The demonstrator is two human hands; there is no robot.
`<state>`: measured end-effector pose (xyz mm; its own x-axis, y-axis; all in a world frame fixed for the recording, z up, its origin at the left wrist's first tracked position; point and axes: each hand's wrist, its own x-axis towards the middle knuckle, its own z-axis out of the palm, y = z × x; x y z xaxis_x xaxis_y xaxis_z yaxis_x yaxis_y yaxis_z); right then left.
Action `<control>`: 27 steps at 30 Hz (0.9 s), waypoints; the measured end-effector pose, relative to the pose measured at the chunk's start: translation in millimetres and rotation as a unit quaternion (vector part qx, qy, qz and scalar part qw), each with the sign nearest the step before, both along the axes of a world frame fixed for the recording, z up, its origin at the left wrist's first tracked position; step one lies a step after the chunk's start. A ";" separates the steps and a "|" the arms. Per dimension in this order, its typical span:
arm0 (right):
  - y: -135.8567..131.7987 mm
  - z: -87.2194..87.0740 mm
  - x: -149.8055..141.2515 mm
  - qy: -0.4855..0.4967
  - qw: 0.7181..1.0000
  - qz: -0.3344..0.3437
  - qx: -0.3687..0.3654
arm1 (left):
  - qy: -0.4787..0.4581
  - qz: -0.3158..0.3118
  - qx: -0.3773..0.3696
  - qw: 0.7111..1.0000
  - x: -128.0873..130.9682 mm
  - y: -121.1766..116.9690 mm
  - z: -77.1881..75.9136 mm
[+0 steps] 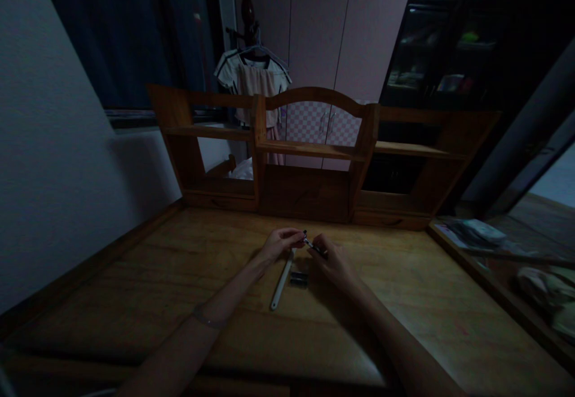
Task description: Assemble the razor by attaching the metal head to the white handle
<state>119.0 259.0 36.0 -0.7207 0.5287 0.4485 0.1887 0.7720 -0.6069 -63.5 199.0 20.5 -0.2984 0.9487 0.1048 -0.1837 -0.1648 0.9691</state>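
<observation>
My left hand (284,242) is above the desk, its fingers pinched on a small dark piece (305,233) too small to name. Closed close beside it, my right hand (329,255) grips a slim dark rod-like tool (317,247). The tool's shiny front part meets the fingertips of my left hand. Below the hands lies a long, pale flat handle (281,283) with a hole at its near end. To its right rests a small clear pack (299,279) with dark strips in it; its contents are hard to make out.
The wooden desk (179,289) carries a shelf unit (309,151) along its back edge. A wall (67,163) borders the left side. At the right, a lower shelf holds a white packet (483,232) and cloth (545,295). Clothes (256,79) hang behind. The room is dim.
</observation>
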 end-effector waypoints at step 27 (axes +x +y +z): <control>-2.8 12.5 6.2 -0.055 0.998 -0.019 0.020 | 0.000 -0.087 0.008 0.996 5.0 -7.8 8.0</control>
